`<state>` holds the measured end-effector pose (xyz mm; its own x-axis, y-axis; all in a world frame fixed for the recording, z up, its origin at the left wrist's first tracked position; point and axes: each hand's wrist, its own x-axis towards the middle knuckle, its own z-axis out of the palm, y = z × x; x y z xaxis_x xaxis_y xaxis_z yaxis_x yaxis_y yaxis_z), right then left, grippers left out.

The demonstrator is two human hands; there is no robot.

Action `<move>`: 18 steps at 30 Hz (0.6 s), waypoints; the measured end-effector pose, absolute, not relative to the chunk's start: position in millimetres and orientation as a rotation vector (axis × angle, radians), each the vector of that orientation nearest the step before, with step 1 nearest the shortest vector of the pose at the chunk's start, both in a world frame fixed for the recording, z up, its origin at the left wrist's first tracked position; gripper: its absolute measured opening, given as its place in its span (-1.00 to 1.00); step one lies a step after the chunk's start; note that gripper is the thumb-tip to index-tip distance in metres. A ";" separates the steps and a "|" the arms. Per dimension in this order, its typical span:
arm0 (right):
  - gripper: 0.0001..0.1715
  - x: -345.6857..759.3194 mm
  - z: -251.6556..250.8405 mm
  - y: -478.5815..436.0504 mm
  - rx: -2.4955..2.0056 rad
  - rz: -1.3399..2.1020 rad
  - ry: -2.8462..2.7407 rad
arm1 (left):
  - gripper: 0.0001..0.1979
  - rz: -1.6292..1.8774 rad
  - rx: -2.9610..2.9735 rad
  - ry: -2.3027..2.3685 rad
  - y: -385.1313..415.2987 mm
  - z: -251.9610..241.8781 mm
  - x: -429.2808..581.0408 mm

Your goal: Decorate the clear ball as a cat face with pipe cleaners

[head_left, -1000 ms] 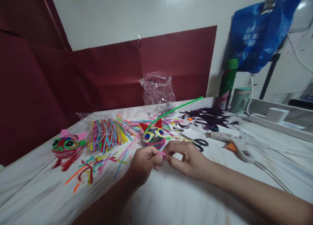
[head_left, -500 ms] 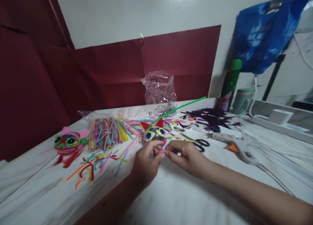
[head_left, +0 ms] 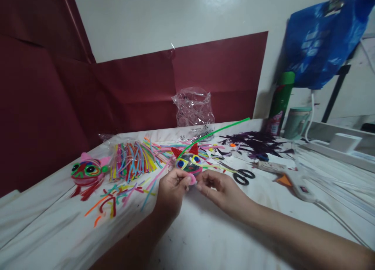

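Left hand (head_left: 172,190) fingers pinch a pink coil (head_left: 191,179), just below frame centre. Right hand (head_left: 218,187) fingers bunched close beside it; can't tell if they grip anything. Red-eared ball (head_left: 191,167) sits just behind the hands, green stem (head_left: 222,128) slanting up-right. Scissors (head_left: 245,174) right of centre, glue gun (head_left: 301,188) lower right, pink-eared ball (head_left: 87,179) left, all on worktop (head_left: 205,238).

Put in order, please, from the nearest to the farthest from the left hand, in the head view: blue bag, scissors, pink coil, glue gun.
1. Pink coil: held by the left hand.
2. Scissors: to the hand's right, on the white table.
3. Glue gun: farther right, also on the table.
4. Blue bag: far right, hanging high above the table.
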<state>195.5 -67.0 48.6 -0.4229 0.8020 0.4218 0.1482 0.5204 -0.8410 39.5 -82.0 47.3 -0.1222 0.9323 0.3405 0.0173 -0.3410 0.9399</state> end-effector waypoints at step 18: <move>-0.66 196.4 41.8 -62.6 -0.829 0.957 -1.782 | -0.78 1.584 1.444 1.140 -76.9 43.2 35.6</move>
<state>196.4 -62.6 41.8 -0.3506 0.8450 0.4037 0.1301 0.4709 -0.8726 35.6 -76.9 43.2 -0.1348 0.9177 0.3737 0.0631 -0.3684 0.9275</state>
